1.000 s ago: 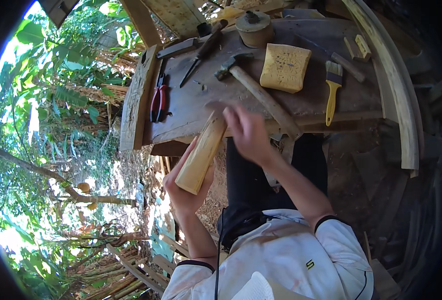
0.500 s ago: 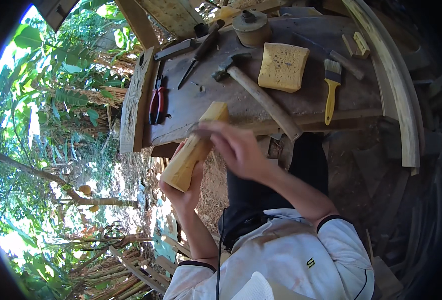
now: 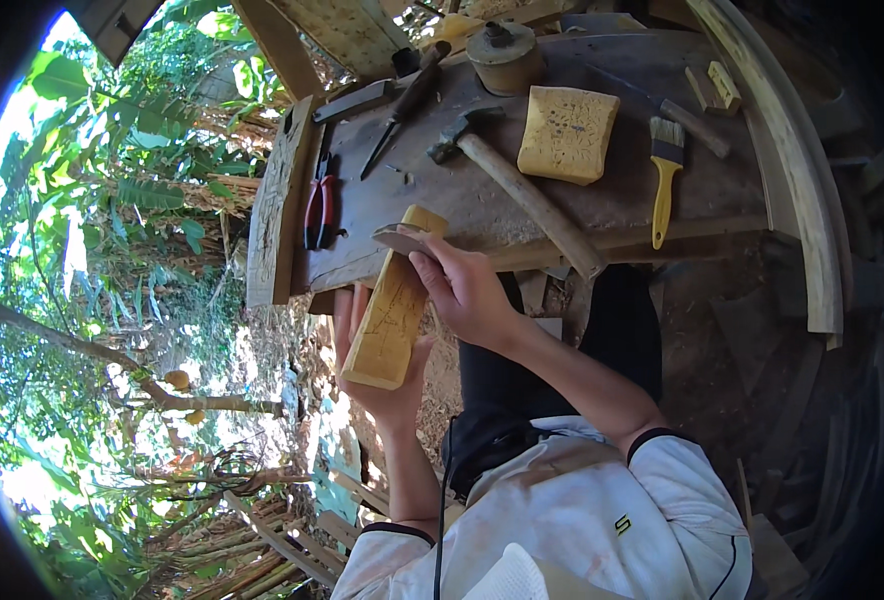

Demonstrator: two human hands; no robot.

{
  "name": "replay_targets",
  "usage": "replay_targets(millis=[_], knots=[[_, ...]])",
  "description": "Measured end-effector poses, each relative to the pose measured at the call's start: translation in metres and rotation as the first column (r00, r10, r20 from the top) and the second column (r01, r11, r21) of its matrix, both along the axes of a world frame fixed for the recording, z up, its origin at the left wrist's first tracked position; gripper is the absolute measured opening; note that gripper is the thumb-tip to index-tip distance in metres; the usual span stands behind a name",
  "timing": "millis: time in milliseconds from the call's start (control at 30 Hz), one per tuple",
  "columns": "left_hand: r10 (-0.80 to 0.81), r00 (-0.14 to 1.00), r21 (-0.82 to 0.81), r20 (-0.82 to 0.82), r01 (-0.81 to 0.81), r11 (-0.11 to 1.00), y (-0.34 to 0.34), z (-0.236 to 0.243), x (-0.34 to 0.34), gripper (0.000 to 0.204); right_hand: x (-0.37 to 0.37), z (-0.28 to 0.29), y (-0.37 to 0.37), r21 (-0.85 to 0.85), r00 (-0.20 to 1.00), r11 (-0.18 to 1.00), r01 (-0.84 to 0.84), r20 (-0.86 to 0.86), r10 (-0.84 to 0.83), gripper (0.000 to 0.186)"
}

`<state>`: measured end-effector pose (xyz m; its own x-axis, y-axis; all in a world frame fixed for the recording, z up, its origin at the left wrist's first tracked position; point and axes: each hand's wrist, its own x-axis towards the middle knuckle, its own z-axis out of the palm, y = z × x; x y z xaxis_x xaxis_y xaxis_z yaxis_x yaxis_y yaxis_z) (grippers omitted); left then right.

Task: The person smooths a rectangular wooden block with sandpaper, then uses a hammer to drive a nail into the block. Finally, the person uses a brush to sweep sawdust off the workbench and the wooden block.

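Gripping one wood block (image 3: 390, 322), left hand (image 3: 415, 373); one dark strip (image 3: 398, 239), perhaps sandpaper, right hand (image 3: 467, 292).

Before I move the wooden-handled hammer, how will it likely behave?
The wooden-handled hammer should feel stiff, given its straight shaft. It will probably be head-heavy: the dark head looks like metal. Pushed toward the near edge, it might tip off, since its handle end already overhangs the workbench.

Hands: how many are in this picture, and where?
2. The left hand holds the yellowish wooden block, partly hidden behind it; the right hand holds a thin, flat piece across the block, near its far end. No other hands show.
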<state>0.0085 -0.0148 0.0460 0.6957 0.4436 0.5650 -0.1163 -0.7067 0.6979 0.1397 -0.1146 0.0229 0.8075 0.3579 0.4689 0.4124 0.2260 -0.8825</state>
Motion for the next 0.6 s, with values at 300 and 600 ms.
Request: replay_targets(millis=[300,600], knots=[[0.07,0.996,-0.24,0.06,-0.054,0.969,0.011,-0.008,-0.007,0.092,-0.025,0.008,-0.007,0.074,0.965,0.983,-0.17,0.213,0.151,0.024],[0.071,0.994,-0.222,0.088,-0.05,0.974,0.018,-0.026,-0.011,0.116,-0.021,0.005,-0.004,0.065,0.934,0.993,-0.101,0.349,0.072,0.029]])
